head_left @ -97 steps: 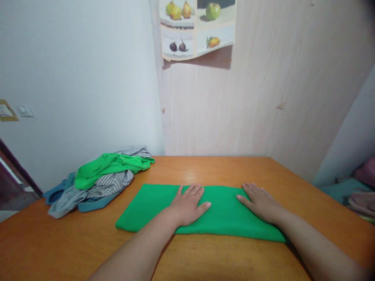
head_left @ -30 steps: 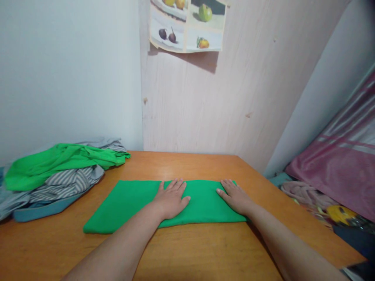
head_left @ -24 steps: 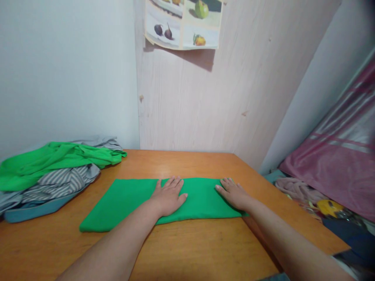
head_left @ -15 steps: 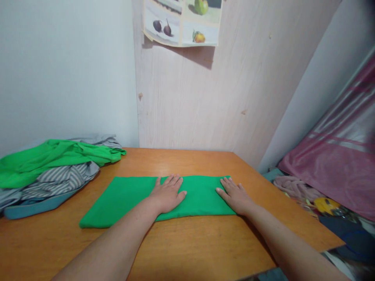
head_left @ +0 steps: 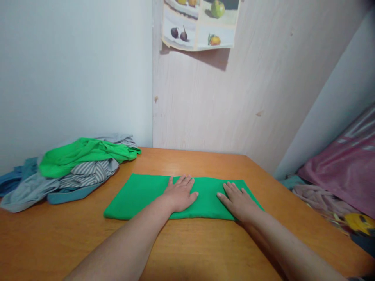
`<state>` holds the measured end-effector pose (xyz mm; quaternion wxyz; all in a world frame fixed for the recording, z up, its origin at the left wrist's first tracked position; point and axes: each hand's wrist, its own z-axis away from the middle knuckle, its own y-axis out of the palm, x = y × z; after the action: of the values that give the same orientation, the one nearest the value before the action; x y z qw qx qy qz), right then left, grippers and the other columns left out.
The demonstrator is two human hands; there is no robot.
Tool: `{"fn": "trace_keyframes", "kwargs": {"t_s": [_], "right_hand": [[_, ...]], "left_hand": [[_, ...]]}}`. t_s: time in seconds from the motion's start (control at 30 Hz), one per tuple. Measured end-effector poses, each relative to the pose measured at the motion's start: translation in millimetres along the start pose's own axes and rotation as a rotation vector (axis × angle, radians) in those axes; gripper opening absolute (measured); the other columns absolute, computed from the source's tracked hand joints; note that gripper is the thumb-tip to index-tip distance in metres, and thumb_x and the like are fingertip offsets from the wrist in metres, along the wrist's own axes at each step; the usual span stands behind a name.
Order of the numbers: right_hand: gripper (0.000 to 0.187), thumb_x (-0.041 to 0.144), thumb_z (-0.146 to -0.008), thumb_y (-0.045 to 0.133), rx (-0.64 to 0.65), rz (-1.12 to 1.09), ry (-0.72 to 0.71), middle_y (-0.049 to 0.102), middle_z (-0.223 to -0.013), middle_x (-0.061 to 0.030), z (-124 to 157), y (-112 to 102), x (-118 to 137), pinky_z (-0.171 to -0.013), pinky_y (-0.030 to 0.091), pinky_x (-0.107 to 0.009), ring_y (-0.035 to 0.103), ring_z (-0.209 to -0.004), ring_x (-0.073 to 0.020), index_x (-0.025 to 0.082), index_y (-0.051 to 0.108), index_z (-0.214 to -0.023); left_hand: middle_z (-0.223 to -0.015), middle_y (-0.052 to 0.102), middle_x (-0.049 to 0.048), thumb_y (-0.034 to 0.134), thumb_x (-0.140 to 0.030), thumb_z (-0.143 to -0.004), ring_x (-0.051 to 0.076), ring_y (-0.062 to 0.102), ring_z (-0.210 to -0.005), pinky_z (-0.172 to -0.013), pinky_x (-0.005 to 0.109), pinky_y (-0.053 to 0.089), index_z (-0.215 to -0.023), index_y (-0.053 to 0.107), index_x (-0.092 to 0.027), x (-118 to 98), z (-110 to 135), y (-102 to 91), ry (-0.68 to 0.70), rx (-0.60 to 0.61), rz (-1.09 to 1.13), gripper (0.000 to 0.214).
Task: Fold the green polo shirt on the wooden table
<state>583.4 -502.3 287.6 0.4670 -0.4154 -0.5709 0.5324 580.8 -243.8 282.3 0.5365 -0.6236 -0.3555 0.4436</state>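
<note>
A green cloth [head_left: 137, 195], folded into a long flat strip, lies crosswise on the wooden table. My left hand [head_left: 181, 194] rests palm down near its middle, fingers stretched out and slightly apart. Farther right, my right hand [head_left: 238, 201] also lies flat on the cloth, a little in from its right end, with the thumb pointing left. Neither hand grips the fabric. Green cloth shows between the two hands, and parts of its front edge are hidden under my wrists.
At the left, a heap holds a bright green garment [head_left: 79, 156], a striped grey cloth [head_left: 90, 171] and blue fabric [head_left: 73, 195]. The table [head_left: 187, 249] meets a wall with fruit pictures [head_left: 199, 27]. Beyond its right edge are a pink curtain [head_left: 345, 164] and a yellow item [head_left: 359, 223].
The view has turned left, so everything sits farther right. My right hand has moved inward from the cloth's right end, toward my left hand. Both hands stay flat on the cloth.
</note>
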Motion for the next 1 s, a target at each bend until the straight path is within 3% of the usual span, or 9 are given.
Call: {"fn": "trace_keyframes", "kwargs": {"t_s": [0.13, 0.3, 0.4, 0.57, 0.77, 1.0], "right_hand": [[0.088, 0.072, -0.092, 0.014, -0.024, -0.114, -0.128, 0.02, -0.16, -0.013, 2.7, -5.6, 33.2, -0.119, 0.017, -0.048, 0.014, -0.148, -0.027, 0.01, 0.027, -0.153], [0.079, 0.067, -0.094, 0.019, 0.001, -0.09, -0.34, 0.015, -0.161, -0.0086, 21.6, 8.3, 64.1, -0.12, 0.007, -0.049, 0.007, -0.149, -0.0255, 0.016, 0.023, -0.155], [0.08, 0.068, -0.094, 0.02, 0.025, -0.08, -0.339, 0.014, -0.161, -0.009, 25.8, 10.4, 64.6, -0.12, 0.006, -0.051, 0.007, -0.149, -0.0262, 0.017, 0.022, -0.155], [0.082, 0.071, -0.093, 0.018, 0.131, -0.165, -0.302, 0.02, -0.16, -0.008, 10.8, -4.0, 60.6, -0.12, 0.012, -0.048, 0.012, -0.148, -0.0256, 0.017, 0.029, -0.153], [0.072, 0.056, -0.098, 0.02, -0.016, -0.176, -0.306, 0.028, -0.157, -0.0128, -27.9, -3.3, 66.4, -0.119, 0.019, -0.042, 0.021, -0.146, -0.0239, 0.009, 0.034, -0.15], [0.066, 0.05, -0.098, 0.022, -0.028, -0.075, -0.322, 0.027, -0.158, -0.0105, -43.6, 19.7, 65.8, -0.12, 0.015, -0.045, 0.018, -0.147, -0.0246, 0.012, 0.034, -0.151]], "left_hand": [[-0.162, 0.016, 0.0045, 0.016, -0.065, -0.095, 0.03, 0.01, -0.149, -0.113, 0.067, 0.005, -0.154, 0.023, -0.026, -1.4, 1.5, -1.6, -0.001, -0.006, 0.005, 0.072], [-0.162, 0.015, 0.0048, 0.017, -0.065, -0.095, 0.029, 0.009, -0.149, -0.114, 0.067, 0.005, -0.155, 0.022, -0.025, -1.0, 2.1, -1.9, 0.009, 0.0, 0.005, 0.072], [-0.162, 0.015, 0.0043, 0.017, -0.064, -0.095, 0.03, 0.008, -0.149, -0.113, 0.067, 0.005, -0.155, 0.021, -0.025, -0.8, 2.1, -1.2, 0.008, 0.001, 0.006, 0.072], [-0.162, 0.016, 0.0045, 0.017, -0.065, -0.095, 0.03, 0.008, -0.149, -0.114, 0.067, 0.004, -0.154, 0.023, -0.026, -2.8, 3.1, -1.7, 0.002, -0.004, 0.012, 0.071], [-0.162, 0.017, 0.0044, 0.017, -0.063, -0.095, 0.028, 0.011, -0.149, -0.114, 0.066, 0.006, -0.154, 0.024, -0.027, -4.8, 5.0, -4.0, -0.003, -0.016, 0.034, 0.069], [-0.162, 0.016, 0.0034, 0.02, -0.056, -0.096, 0.028, 0.009, -0.149, -0.115, 0.065, 0.007, -0.154, 0.022, -0.027, -4.9, 4.3, -2.5, -0.014, 0.002, 0.005, 0.066]]}}
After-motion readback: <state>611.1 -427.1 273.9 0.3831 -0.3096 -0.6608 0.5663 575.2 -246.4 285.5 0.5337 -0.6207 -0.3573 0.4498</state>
